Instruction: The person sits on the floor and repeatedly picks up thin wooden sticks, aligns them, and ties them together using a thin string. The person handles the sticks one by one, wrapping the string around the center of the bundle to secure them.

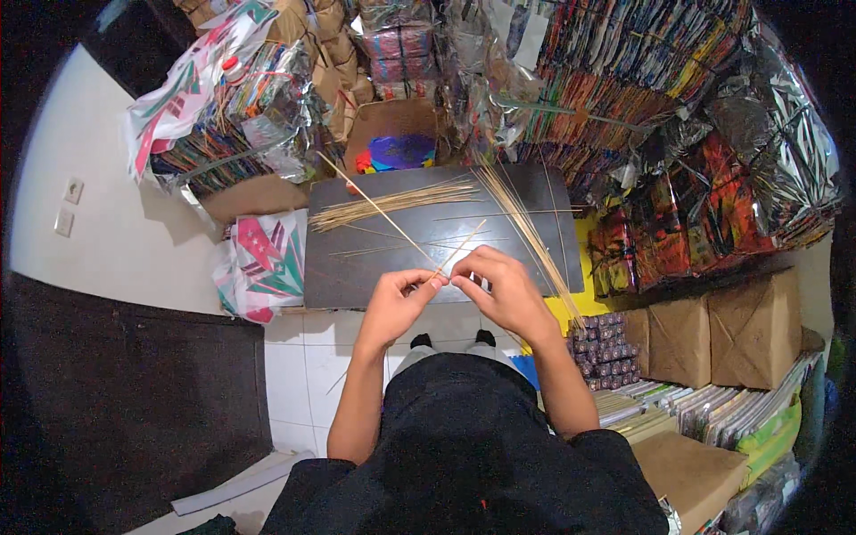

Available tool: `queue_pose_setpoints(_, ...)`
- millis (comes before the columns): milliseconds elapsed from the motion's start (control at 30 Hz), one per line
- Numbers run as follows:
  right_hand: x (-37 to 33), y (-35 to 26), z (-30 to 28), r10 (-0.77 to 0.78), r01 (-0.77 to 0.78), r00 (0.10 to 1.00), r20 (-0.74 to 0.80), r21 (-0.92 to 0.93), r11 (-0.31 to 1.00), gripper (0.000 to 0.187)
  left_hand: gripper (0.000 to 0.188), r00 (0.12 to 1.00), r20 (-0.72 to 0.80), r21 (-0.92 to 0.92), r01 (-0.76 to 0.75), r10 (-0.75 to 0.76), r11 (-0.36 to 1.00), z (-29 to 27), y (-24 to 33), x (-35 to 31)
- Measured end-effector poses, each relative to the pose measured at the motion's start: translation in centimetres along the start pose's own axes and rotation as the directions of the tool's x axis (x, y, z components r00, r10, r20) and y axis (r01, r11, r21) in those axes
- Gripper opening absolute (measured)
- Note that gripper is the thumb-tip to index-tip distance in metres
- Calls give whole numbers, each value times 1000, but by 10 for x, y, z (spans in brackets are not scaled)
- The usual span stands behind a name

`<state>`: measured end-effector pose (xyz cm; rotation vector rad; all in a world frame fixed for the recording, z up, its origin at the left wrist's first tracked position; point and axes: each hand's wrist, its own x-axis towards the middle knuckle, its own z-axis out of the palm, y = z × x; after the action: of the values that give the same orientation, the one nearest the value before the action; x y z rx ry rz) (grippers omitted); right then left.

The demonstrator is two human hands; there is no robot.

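Observation:
Two thin bamboo sticks [379,210] cross in front of me, just above the near edge of the dark table [374,290]. My left hand [401,303] pinches them at the crossing between thumb and fingertips. Close beside it, my right hand [504,287] has its thumb and fingers drawn together near the crossing; what lies in that pinch is too small to make out. Lower ends of the sticks show below my hands. On the table lie a bundle of bamboo sticks [392,203] at the left and another long bundle [526,223] at the right.
A few loose sticks lie across the table's middle. Tied stacks of packaged goods [615,80] rise behind and to the right. Small dark stacked blocks [606,352] and brown wrapped parcels [753,330] stand at right. A dark door [134,392] is at left.

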<state>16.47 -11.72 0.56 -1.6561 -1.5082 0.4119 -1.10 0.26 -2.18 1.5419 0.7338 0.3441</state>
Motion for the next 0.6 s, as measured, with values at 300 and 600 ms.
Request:
queue_pose_setpoints(300,2,3,8,104,-104,995,0,68,992,15,19,999,26,-39,-29,30,999,0,1,2)
queue_pose_setpoints(600,3,3,11,255,-259,965,55,318,912,17,18,999,-33,63,-26,28,998,0,5,5)
